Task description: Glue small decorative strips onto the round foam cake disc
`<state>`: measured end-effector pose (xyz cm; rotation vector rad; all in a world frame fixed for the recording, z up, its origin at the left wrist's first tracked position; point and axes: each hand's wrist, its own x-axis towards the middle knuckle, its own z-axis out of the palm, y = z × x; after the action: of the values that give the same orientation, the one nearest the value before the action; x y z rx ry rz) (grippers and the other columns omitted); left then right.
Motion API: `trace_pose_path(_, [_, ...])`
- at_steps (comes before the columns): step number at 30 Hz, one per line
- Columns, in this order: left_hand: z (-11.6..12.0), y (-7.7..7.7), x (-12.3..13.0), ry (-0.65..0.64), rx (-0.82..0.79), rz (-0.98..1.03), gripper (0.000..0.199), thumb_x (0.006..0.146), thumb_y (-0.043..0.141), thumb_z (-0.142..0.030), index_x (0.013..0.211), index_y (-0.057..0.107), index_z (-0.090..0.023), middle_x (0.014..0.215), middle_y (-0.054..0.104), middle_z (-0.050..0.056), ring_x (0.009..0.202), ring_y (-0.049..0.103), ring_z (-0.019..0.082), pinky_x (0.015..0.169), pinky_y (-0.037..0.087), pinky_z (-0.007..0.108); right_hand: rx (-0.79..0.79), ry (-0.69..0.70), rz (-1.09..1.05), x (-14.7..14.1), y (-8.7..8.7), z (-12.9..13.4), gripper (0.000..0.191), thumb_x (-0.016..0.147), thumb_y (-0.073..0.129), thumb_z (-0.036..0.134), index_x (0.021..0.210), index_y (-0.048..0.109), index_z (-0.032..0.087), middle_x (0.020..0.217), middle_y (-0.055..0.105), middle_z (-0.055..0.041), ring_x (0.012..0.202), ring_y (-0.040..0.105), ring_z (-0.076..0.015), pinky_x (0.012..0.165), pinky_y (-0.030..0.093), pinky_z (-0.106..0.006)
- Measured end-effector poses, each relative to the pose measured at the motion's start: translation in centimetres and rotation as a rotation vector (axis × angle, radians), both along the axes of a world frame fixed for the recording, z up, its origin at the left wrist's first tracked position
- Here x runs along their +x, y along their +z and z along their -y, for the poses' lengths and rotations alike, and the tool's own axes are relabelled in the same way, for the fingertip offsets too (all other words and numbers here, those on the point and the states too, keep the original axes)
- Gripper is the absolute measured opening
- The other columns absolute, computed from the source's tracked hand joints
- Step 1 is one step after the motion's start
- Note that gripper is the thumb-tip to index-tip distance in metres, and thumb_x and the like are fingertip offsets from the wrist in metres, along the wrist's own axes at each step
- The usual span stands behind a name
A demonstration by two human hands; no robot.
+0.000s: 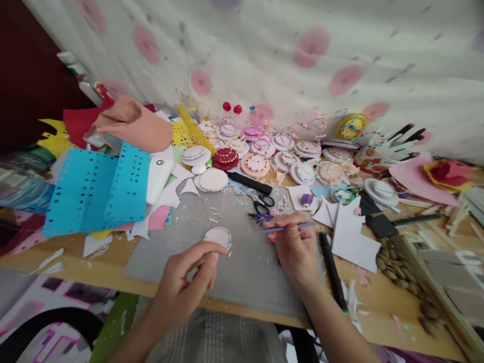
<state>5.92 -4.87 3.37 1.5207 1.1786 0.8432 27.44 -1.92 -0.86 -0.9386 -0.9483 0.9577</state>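
Over the grey cutting mat (242, 272), my left hand (192, 275) pinches the near right edge of a small white disc (216, 237). Coloured dots line the disc's right rim, and its face looks up. My right hand (297, 247) is closed round a slim purplish-grey tool (282, 227), its thin end pointing left; whether it is a pair of tweezers or a stick I cannot tell. Just beyond this hand lie black-handled scissors (260, 201) and a dark blue item (262, 218), partly covered by the fingers.
Several decorated little hats (255, 164) crowd the back of the table. Blue perforated sheets (96, 189) and a white glue gun-like object (159, 176) are at left. A black marker (333, 272), white offcuts (351, 232), a purple bottle (306, 200) and a wooden box (434, 292) lie right.
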Motion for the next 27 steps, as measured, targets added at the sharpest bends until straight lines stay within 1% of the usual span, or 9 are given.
trace_pose_path(3, [-0.7,0.0,1.4,-0.113,-0.029,-0.034,0.027,0.094,0.045,-0.03,0.104,0.065,-0.015,0.053,0.05,-0.004,0.046,0.047,0.009,0.046,0.036,0.019,0.04,0.17,-0.106,-1.0,-0.3,0.4,0.021,0.086,0.065,0.042,0.08,0.067,0.022,0.073,0.072,-0.003,0.061,0.063,-0.0151,0.056,0.051,-0.026])
trace_pose_path(6, [-0.9,-0.4,2.1,-0.118,-0.001,-0.033,0.024,0.094,0.047,-0.028,0.102,0.065,-0.015,0.056,0.054,-0.003,0.052,0.05,0.009,0.049,0.038,0.018,0.05,0.278,-0.107,-1.1,-0.9,0.6,0.016,0.088,0.063,0.037,0.086,0.069,0.023,0.079,0.074,-0.004,0.066,0.064,-0.0158,0.059,0.051,-0.027])
trace_pose_path(9, [-0.7,-0.6,2.4,-0.093,0.012,-0.003,0.021,0.093,0.048,-0.025,0.093,0.066,-0.015,0.055,0.055,-0.003,0.051,0.05,0.008,0.05,0.039,0.018,0.057,0.323,-0.083,-0.9,-1.3,0.9,0.013,0.09,0.061,0.035,0.09,0.07,0.024,0.084,0.074,-0.0048,0.067,0.065,-0.0166,0.062,0.051,-0.029])
trace_pose_path(12, [-0.6,-0.6,2.5,-0.085,-0.047,0.049,0.023,0.093,0.047,-0.026,0.092,0.067,-0.014,0.053,0.054,-0.004,0.048,0.048,0.007,0.05,0.039,0.017,0.048,0.327,-0.061,-0.8,-1.4,1.1,0.014,0.09,0.061,0.035,0.091,0.07,0.024,0.086,0.075,-0.006,0.066,0.066,-0.0181,0.062,0.052,-0.032])
trace_pose_path(15, [-0.5,-0.5,2.4,-0.072,-0.108,0.092,0.026,0.094,0.046,-0.027,0.094,0.068,-0.014,0.052,0.054,-0.004,0.045,0.047,0.006,0.049,0.039,0.017,0.037,0.331,-0.071,-1.0,-1.2,1.1,0.014,0.09,0.061,0.035,0.09,0.069,0.024,0.085,0.074,-0.0059,0.066,0.065,-0.0179,0.061,0.051,-0.031])
trace_pose_path(18, [-0.3,-0.6,2.2,-0.062,-0.143,0.112,0.026,0.094,0.047,-0.029,0.095,0.069,-0.015,0.052,0.055,-0.003,0.046,0.047,0.007,0.048,0.038,0.017,0.035,0.273,-0.144,-1.0,-0.6,0.9,0.016,0.089,0.062,0.039,0.087,0.069,0.024,0.08,0.072,-0.0038,0.068,0.064,-0.017,0.06,0.049,-0.029])
trace_pose_path(21, [0.3,-1.2,1.7,-0.09,-0.167,0.139,0.028,0.094,0.047,-0.033,0.091,0.068,-0.015,0.052,0.055,-0.002,0.048,0.049,0.008,0.047,0.037,0.017,0.036,0.199,-0.235,-0.8,-0.1,0.6,0.017,0.09,0.06,0.039,0.083,0.068,0.025,0.076,0.067,-0.0012,0.073,0.062,-0.0158,0.061,0.046,-0.026])
trace_pose_path(24, [1.0,-1.9,1.2,-0.114,-0.246,0.183,0.032,0.095,0.046,-0.038,0.082,0.065,-0.015,0.052,0.054,-0.002,0.047,0.048,0.008,0.046,0.036,0.016,0.002,0.156,-0.251,-0.5,0.3,0.2,0.027,0.093,0.053,0.041,0.077,0.066,0.023,0.071,0.059,-0.0006,0.069,0.055,-0.0143,0.061,0.042,-0.026])
trace_pose_path(27, [1.5,-2.3,0.8,-0.091,-0.367,0.247,0.037,0.092,0.048,-0.046,0.076,0.059,-0.015,0.049,0.05,-0.003,0.045,0.045,0.007,0.044,0.034,0.016,-0.032,0.096,-0.168,-0.5,0.5,-0.1,0.04,0.095,0.046,0.045,0.067,0.065,0.021,0.068,0.051,-0.0009,0.067,0.049,-0.0144,0.061,0.04,-0.027])
